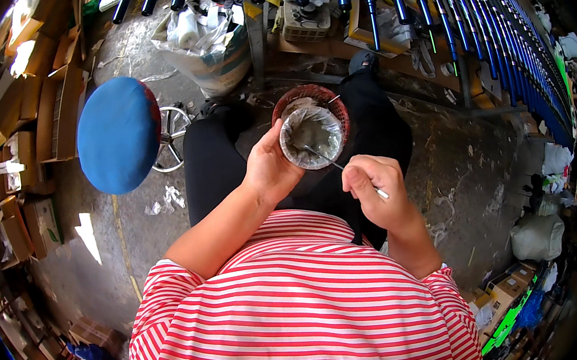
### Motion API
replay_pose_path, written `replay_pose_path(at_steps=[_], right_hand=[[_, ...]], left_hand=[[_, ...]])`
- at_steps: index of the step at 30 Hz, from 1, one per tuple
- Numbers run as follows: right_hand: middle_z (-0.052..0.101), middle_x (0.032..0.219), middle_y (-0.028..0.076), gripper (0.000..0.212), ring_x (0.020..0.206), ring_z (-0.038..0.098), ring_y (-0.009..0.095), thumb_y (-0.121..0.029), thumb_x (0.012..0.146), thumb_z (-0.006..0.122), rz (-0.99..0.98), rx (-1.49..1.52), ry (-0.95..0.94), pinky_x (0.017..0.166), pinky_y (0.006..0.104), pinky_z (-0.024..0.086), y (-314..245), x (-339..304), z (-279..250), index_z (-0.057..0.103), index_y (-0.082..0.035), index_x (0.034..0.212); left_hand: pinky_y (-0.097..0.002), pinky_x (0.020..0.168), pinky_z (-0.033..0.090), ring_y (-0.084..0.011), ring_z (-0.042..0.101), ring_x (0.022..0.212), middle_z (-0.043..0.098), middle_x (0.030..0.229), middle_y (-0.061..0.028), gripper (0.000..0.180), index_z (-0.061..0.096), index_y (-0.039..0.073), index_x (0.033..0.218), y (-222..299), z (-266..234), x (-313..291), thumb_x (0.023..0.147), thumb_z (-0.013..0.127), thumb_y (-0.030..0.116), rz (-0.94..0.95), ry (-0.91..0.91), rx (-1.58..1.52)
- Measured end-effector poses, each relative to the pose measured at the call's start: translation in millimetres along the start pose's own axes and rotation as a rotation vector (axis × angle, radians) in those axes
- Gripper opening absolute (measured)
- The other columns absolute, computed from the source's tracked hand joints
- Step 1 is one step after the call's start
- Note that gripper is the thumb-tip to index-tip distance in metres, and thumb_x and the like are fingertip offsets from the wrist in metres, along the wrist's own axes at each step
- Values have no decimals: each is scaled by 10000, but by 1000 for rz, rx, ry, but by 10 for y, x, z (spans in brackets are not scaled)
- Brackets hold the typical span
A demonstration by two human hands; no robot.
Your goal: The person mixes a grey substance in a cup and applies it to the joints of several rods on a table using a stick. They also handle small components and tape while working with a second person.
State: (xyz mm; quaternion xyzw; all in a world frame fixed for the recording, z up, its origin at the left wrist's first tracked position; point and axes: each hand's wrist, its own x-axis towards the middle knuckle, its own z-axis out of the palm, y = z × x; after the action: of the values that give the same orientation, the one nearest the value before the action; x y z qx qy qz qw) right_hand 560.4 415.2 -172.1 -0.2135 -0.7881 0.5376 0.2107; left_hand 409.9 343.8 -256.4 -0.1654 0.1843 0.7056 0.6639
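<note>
Wrapped round the side of a small cup lined with a clear plastic bag [288, 150], my left hand [269, 166] holds it in front of my lap. Greyish matter lies inside; I cannot tell what it is. My right hand [379, 186] is closed on a thin metal stirring rod [333, 162] whose pale end pokes out below the fingers. The rod's other end reaches into the cup. Partly hidden behind the cup is a red mesh basket [341, 104], between my knees, with another thin stick at its edge.
A blue round stool [118, 136] stands to the left. Beyond my feet is a large sack [221, 71] filled with plastic bags. Rows of dark blue tubes [476, 27] jut from a rack at the far right. Cardboard boxes [49, 114] are stacked along the left.
</note>
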Motion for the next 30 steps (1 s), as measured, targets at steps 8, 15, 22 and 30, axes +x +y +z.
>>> replay_pose_path(at_steps=[8, 15, 22, 30], right_hand=[[523, 618, 147, 209, 540, 530, 307, -125, 840, 538, -108, -209, 66, 475, 366, 392, 99, 12, 18, 517, 16, 687], [457, 546, 112, 227, 468, 466, 282, -79, 835, 520, -123, -153, 71, 436, 329, 363, 145, -39, 5, 487, 13, 630], [469, 555, 105, 227, 474, 481, 261, -98, 838, 524, -239, -186, 63, 448, 332, 374, 181, -37, 151, 500, 6, 637], [462, 564, 114, 199, 476, 473, 277, -57, 804, 543, -257, -217, 12, 440, 345, 364, 117, -13, 178, 487, 10, 625]], left_hand=[[-402, 959, 355, -246, 502, 1064, 571, 1105, -90, 350, 551, 46, 1076, -44, -103, 31, 896, 385, 296, -10, 32, 15], [-403, 951, 357, -247, 507, 1054, 562, 1123, -90, 349, 548, 58, 1090, 61, -192, 72, 897, 385, 299, 25, -6, 23], [-416, 962, 352, -253, 497, 1069, 553, 1131, -108, 369, 543, 41, 1094, 68, -213, 99, 900, 382, 310, -3, 27, 51], [-408, 951, 361, -247, 509, 1052, 572, 1102, -93, 350, 561, 51, 1071, 49, -257, 98, 892, 397, 302, -32, 29, 46]])
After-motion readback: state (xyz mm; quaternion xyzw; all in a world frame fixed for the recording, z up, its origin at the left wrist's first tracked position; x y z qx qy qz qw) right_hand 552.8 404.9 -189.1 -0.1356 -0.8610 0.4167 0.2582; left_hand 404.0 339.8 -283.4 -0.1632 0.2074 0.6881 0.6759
